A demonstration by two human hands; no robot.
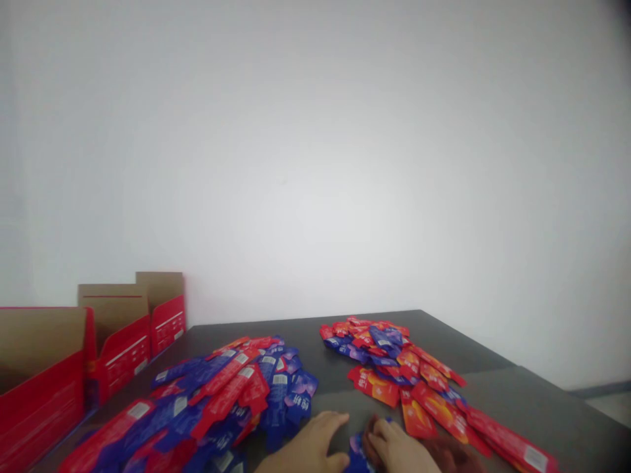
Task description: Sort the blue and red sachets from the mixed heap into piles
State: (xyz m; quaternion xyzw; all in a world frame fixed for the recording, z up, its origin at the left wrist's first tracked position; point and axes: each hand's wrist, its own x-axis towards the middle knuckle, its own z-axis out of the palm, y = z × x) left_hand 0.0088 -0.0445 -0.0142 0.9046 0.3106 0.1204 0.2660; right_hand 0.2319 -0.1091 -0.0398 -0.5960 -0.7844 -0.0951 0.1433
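Observation:
My left hand [315,445] is at the bottom middle, low over the dark table, with thumb and fingers apart and nothing visible between them. Close on its right, my right hand [400,448] has its fingers curled down around a dark reddish-brown shape that is blurred and partly hidden. A blue flat carton [357,453] lies between the two hands. Left of my left hand spreads a large heap of red and blue flat cartons [231,387], some with barcodes showing. Beyond my right hand is a second pile of red, orange and blue flat cartons [379,345], trailing toward the lower right.
Several open red cardboard boxes with brown insides [118,358] stand in a row along the left side. The dark table [493,378] ends at the back before a white wall [315,164]. Long red cartons [513,437] lie near the right front.

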